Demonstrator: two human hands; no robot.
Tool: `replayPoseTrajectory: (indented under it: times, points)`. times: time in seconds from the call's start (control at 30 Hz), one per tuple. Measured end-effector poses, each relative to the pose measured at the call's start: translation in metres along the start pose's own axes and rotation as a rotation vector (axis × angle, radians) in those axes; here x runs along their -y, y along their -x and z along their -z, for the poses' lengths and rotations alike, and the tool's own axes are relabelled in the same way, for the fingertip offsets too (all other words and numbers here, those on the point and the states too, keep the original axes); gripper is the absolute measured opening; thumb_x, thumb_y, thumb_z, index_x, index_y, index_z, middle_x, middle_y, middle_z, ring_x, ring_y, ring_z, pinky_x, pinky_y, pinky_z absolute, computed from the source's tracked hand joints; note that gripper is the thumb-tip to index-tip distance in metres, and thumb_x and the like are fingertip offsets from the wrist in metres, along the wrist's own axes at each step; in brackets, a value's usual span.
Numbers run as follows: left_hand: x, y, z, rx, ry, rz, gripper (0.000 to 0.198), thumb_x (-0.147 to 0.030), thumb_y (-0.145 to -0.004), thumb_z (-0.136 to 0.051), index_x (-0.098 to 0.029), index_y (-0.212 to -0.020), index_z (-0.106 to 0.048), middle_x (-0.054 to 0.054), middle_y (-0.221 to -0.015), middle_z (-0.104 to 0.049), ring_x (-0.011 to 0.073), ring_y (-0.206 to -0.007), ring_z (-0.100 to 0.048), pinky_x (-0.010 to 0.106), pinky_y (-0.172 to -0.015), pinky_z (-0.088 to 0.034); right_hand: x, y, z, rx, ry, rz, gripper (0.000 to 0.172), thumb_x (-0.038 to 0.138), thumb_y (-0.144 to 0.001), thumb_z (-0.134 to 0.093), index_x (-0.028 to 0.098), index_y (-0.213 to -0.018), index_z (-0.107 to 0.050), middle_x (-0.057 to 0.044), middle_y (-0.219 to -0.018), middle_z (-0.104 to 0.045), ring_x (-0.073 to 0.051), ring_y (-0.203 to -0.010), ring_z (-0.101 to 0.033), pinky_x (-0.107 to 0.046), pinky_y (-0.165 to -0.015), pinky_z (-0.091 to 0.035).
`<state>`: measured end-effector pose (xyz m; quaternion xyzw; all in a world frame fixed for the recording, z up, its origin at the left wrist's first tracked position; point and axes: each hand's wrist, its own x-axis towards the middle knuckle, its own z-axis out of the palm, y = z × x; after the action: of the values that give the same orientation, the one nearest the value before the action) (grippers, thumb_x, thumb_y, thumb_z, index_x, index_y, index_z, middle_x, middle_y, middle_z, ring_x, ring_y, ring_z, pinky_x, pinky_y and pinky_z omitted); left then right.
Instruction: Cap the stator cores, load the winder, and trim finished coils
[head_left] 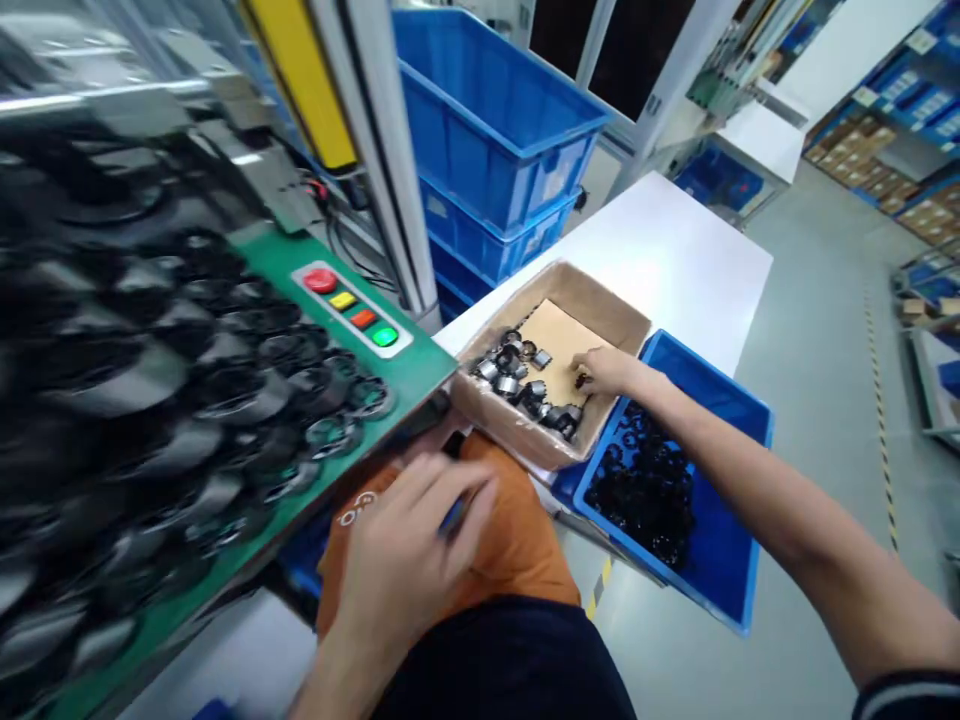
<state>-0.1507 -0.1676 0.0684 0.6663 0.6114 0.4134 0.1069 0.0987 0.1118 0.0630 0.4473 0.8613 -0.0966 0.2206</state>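
Your right hand (607, 370) pinches a dark part (581, 380) near the rings (508, 386); your left hand (412, 525) is half-open, hold unclear.

A small dark piece (581, 380) sits at the tips of my right fingers (589, 361), probably a ring-like part, though it is too small and half covered for me to be sure. It is over the open, brown cardboard box (604, 312), above the bare side of a flat cardboard sheet (566, 345). Black and silver ring parts (507, 386) lie loosely heaped along the box's near side, tilted every way, some showing bright metal bands.
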Motion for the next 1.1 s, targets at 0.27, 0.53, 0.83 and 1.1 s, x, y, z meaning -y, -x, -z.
replayPoseTrajectory:
  times: [0.27,0.53,0.83,1.1]
  points:
    - [0.028,-0.215,-0.181,0.725,-0.572,0.095,0.051,-0.021,-0.109,-0.081,-0.014,-0.16,-0.075,0.025,-0.168,-0.072,0.0433,-0.162,-0.063,0.055,-0.131,-0.056,-0.03,-0.052,-0.024,0.153,0.048,0.013,0.04,0.047,-0.118,-0.084,0.022,-0.149,-0.079,-0.013,-0.154,-0.079,-0.03,-0.133,-0.081,-0.053,-0.114,-0.073]
    - [0.059,-0.231,-0.198,0.907,-0.78,0.157,0.054,-0.022,-0.11,-0.073,-0.009,-0.163,-0.074,0.03,-0.169,-0.068,0.0467,-0.164,-0.058,0.052,-0.127,-0.057,-0.03,-0.087,-0.032,0.027,-0.089,0.14,0.083,0.054,-0.099,-0.103,0.015,-0.162,-0.065,-0.02,-0.153,-0.081,-0.04,-0.138,-0.08,-0.051,-0.116,-0.067]
    - [0.042,-0.219,-0.198,0.736,-0.859,0.183,0.058,-0.04,-0.115,-0.078,-0.012,-0.165,-0.07,0.031,-0.173,-0.064,0.0469,-0.165,-0.057,0.052,-0.125,-0.061,-0.018,-0.101,-0.023,-0.055,-0.115,0.088,0.044,0.015,-0.104,-0.078,0.01,-0.147,-0.081,-0.026,-0.157,-0.08,-0.041,-0.136,-0.081,-0.045,-0.112,-0.064]
    - [0.041,-0.221,-0.2,0.669,-0.79,0.432,0.059,-0.045,-0.128,-0.052,0.002,-0.145,-0.083,0.037,-0.152,-0.079,0.0499,-0.136,-0.082,0.054,-0.112,-0.065,-0.045,-0.095,-0.021,0.0,-0.168,0.028,0.071,0.037,-0.105,-0.087,0.013,-0.169,-0.068,-0.023,-0.156,-0.081,-0.041,-0.14,-0.078,-0.045,-0.111,-0.061]
